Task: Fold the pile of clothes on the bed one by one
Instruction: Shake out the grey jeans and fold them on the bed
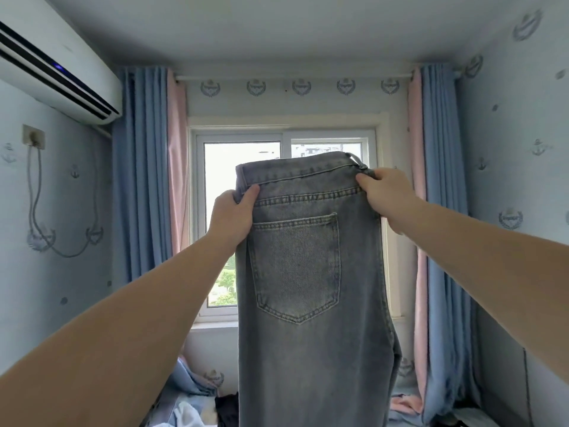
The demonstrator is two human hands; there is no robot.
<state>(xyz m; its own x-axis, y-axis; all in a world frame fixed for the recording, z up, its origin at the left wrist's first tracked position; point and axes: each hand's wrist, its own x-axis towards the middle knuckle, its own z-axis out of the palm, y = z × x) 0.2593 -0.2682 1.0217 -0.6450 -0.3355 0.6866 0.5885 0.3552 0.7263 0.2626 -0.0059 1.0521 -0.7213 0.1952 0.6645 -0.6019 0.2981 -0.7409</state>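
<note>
Head view: jeans (308,272) up in front of the window (243,167), left hand (234,217) and right hand (385,195) each pinching the waistband, legs hanging doubled. Loose clothes (197,411) below look unfolded, so plenty appears left.

Just 1 view, worn on the person's head and facing level across the room, not down. The fingers (250,193) sit near the lens at mid-frame; the window (240,167) lies well beyond them, ceiling (277,32) above them, a strip of bed (400,422) far below.
</note>
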